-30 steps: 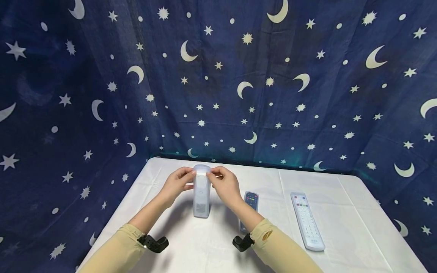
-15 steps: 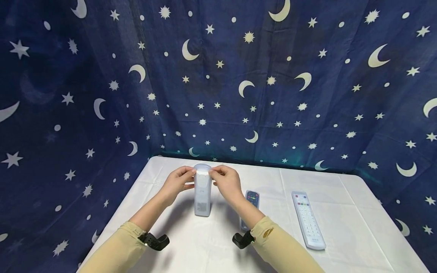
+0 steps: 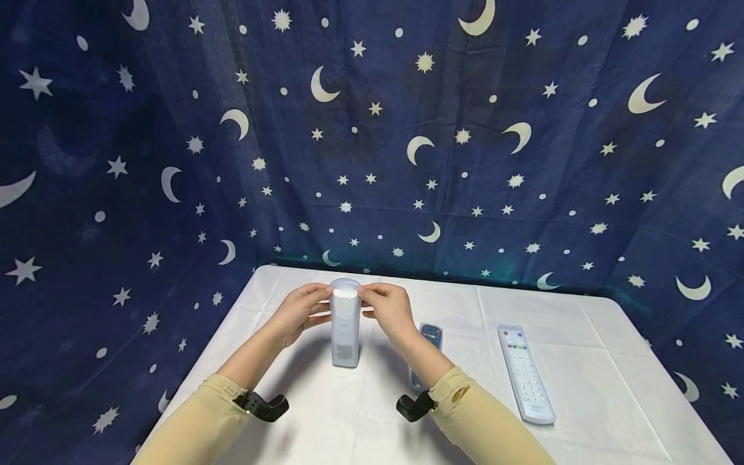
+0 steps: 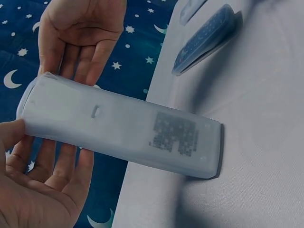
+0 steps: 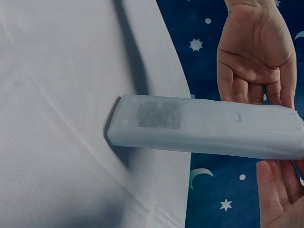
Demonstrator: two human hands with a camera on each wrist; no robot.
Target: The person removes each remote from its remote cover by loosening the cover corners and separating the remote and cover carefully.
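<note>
A remote control (image 3: 345, 329) in a translucent, whitish sleeve stands on its lower end on the table, its back toward me. A dark label shows through the sleeve near that end. At the upper left edge, my left hand (image 3: 298, 314) pinches the sleeve between thumb and fingers. My right hand (image 3: 389, 313) pinches the opposite edge at the same height. In the left wrist view the sleeved remote (image 4: 118, 123) runs from the hands down to the cloth; the right wrist view shows its label (image 5: 159, 115) close to the table. The button side is hidden.
A dark remote in a clear sleeve (image 3: 431, 334) lies to the right, partly behind my right forearm. Farther right lies a long white sleeved remote (image 3: 526, 374), buttons up. The white-covered table (image 3: 610, 387) ends at a dark blue curtain (image 3: 383, 129) with moons and stars.
Both hands keep their pinch at the top of the upright remote. The lower fingers have spread slightly away from its sides. The whole view has shifted a little.
</note>
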